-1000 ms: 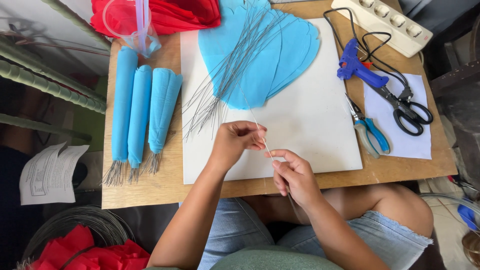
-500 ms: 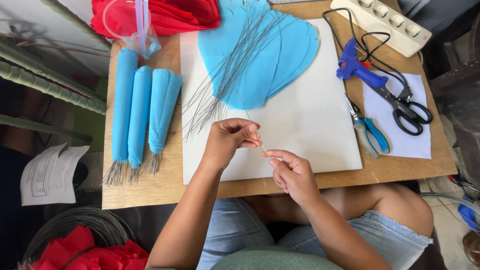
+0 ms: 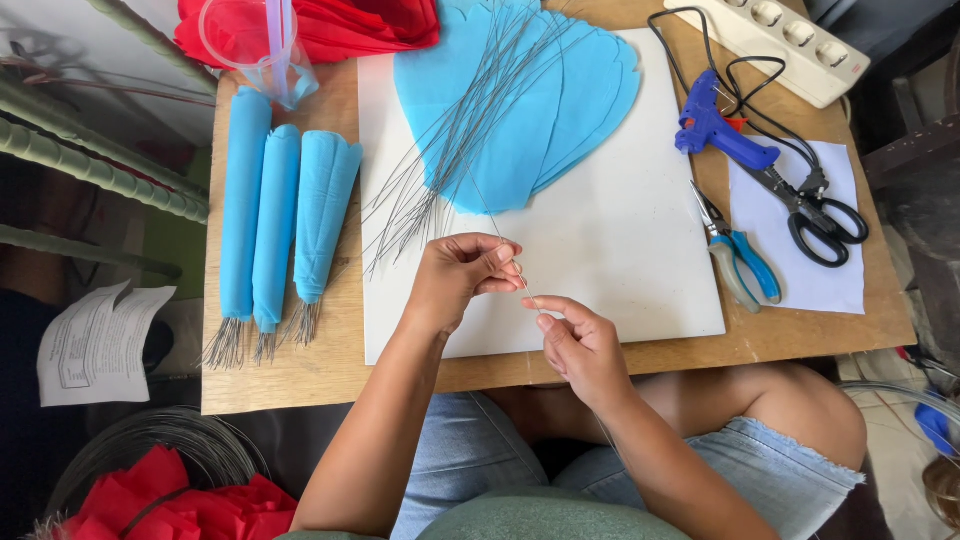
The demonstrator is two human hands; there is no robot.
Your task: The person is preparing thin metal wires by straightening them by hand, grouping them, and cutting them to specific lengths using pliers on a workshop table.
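My left hand (image 3: 460, 275) and my right hand (image 3: 580, 340) both pinch one thin grey wire (image 3: 527, 291) over the front of a white board (image 3: 620, 250). The wire slants from the left fingertips down to the right fingertips. Behind the hands a bundle of thin wires (image 3: 450, 150) fans out across a stack of blue petal-shaped paper sheets (image 3: 540, 110). Three rolled blue paper cones (image 3: 275, 220) with wire ends sticking out lie on the wooden table (image 3: 300, 375) to the left.
A blue glue gun (image 3: 715, 130), black scissors (image 3: 815, 215) on white paper, blue-handled pliers (image 3: 740, 260) and a white power strip (image 3: 780, 45) lie on the right. A clear plastic cup (image 3: 255, 45) and red paper (image 3: 370, 25) sit at the back. A wire coil (image 3: 150, 445) lies below left.
Both hands shifted slightly left and closer to the wire bundle. The left hand's fingers have curled tighter around the wire.
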